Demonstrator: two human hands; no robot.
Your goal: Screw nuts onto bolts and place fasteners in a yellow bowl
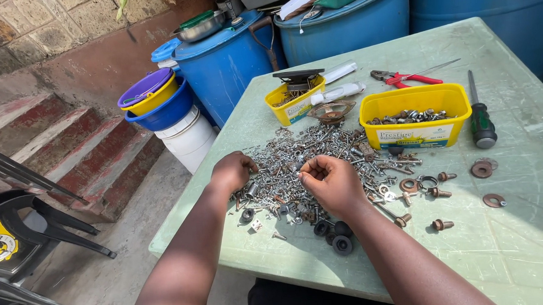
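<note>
Two hands work over one heap: our left hand and right hand both rest on the pile of screws and bolts spread across the pale green tabletop. We keep the left hand's fingers curled under, knuckles up, pressed into the near-left edge of the pile; whether they pinch anything we cannot tell, since the back of the hand hides the tips. The right hand's fingers are bent inward with the tips drawn together as if closed on something tiny, but no piece shows between them. The pile lies between and beyond both sets of fingers, touching them.

Just behind the right hand's fingers, toward us, sit a few black rubber wheels. To the right of those fingers lie loose washers and short bolts, apart from the heap. Beyond the fingers, past the pile, stands a large yellow tub holding more metal parts, and to its left a smaller yellow tub with a dark disc laid across its top. A small speaker cone sits between the two tubs. Farther right we see a green-handled screwdriver, and behind the large tub red-handled pliers. Blue barrels stand past the tabletop's far edge.
</note>
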